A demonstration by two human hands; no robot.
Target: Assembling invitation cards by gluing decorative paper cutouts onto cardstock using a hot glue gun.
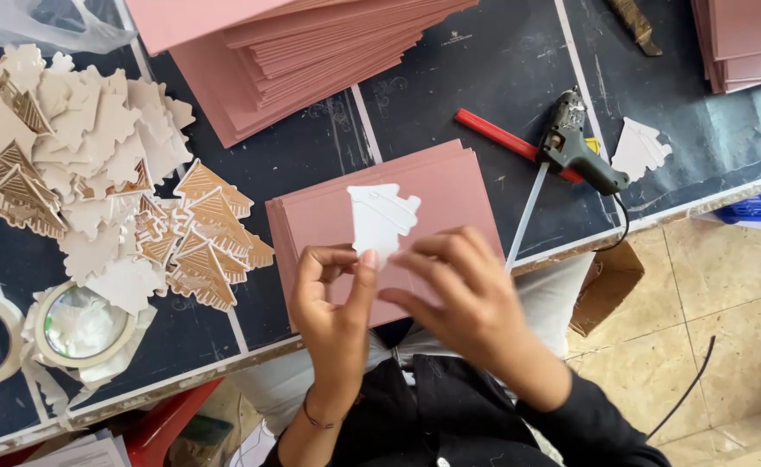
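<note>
The left hand [333,303] pinches the lower edge of a white house-shaped cutout [381,218] between thumb and fingers, holding it just above a small stack of pink cards [449,195]. The right hand [467,290] is blurred, fingers curled at the cutout's base; whether it grips is unclear. The cutout looks not yet stuck down. A large pile of cutouts [95,173] lies to the left, so much seems left. A glue gun [575,147] rests near 1 more cutout [640,149].

Cutout pile [95,164] blocks left; glue gun [579,147] right; pink stack [311,52] ahead; dark tabletop [484,69] between open.
</note>
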